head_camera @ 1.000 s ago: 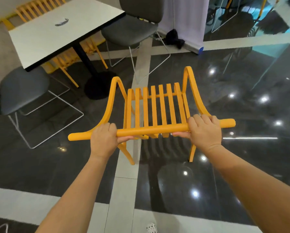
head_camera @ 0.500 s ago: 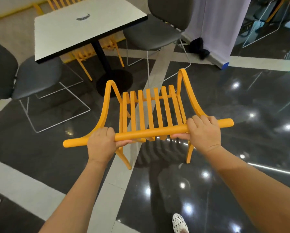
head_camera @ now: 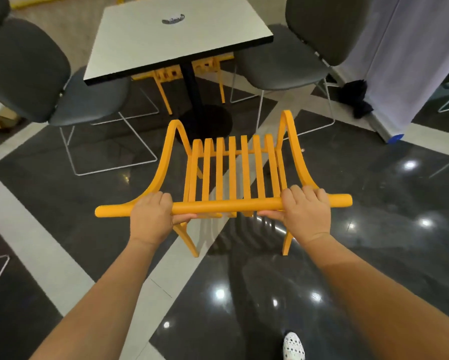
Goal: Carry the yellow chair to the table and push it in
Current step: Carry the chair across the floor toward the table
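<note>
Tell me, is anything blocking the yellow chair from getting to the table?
Nothing visible blocks it. Only bare floor lies between the yellow chair and the table. The grey chairs stand at the table's left and right sides, leaving the near side open.

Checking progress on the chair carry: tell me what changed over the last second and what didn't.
The yellow chair has been carried closer to the table, which now sits nearly straight ahead instead of off to the left. Unchanged: left hand and right hand keep the same grip on the top rail; the chair is not yet pushed in.
</note>
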`<act>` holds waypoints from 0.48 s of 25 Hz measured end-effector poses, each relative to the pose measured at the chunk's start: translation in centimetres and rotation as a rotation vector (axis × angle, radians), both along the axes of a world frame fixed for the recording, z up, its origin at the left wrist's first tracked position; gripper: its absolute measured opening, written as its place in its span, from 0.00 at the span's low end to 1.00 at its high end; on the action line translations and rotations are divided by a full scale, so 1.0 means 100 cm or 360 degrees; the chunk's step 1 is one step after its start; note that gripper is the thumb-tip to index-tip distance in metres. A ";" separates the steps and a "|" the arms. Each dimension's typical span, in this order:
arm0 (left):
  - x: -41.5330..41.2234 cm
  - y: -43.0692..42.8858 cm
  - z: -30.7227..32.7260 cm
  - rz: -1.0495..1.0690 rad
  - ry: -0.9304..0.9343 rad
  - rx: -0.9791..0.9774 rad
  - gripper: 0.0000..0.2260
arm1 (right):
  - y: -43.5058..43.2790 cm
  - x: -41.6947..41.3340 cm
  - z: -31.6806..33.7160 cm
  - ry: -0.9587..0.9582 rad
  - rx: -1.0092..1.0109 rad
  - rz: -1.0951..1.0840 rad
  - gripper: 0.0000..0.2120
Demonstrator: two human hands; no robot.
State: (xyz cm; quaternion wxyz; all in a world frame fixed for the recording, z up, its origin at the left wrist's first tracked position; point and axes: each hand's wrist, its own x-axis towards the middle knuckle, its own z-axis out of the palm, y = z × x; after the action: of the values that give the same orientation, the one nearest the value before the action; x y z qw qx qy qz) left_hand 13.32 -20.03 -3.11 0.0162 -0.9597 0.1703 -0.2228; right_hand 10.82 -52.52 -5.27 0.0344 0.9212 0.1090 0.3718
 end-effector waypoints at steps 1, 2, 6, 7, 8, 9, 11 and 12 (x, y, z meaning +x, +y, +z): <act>0.011 -0.004 0.000 0.0020 -0.0004 0.0000 0.35 | -0.004 0.015 0.000 0.0012 0.0004 0.0027 0.32; 0.022 -0.007 -0.001 0.0039 -0.0014 -0.0009 0.35 | -0.008 0.031 0.000 0.0028 0.0010 0.0051 0.32; 0.068 -0.017 -0.001 0.0153 0.0016 -0.0028 0.35 | -0.019 0.097 -0.001 0.0058 0.0014 0.0112 0.32; 0.078 -0.019 -0.001 0.0177 0.0024 -0.0028 0.36 | -0.020 0.111 -0.002 0.0065 0.0005 0.0125 0.32; 0.088 -0.020 -0.001 0.0190 0.0023 -0.0024 0.36 | -0.021 0.124 -0.001 0.0083 0.0003 0.0139 0.32; 0.100 -0.021 -0.001 0.0201 0.0026 -0.0019 0.36 | -0.022 0.140 -0.001 0.0106 0.0008 0.0156 0.32; 0.124 -0.024 -0.001 0.0237 0.0042 -0.0013 0.36 | -0.024 0.172 0.001 0.0137 0.0036 0.0203 0.32; 0.135 -0.022 0.000 0.0262 0.0052 -0.0005 0.37 | -0.022 0.186 0.002 0.0138 0.0050 0.0230 0.32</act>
State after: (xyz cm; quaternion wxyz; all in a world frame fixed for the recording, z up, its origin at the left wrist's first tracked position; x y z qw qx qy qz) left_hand 26.87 -22.28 -3.13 0.0302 -0.9740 0.0908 -0.2054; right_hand 29.44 -54.73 -5.05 -0.0116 0.9266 0.1707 0.3347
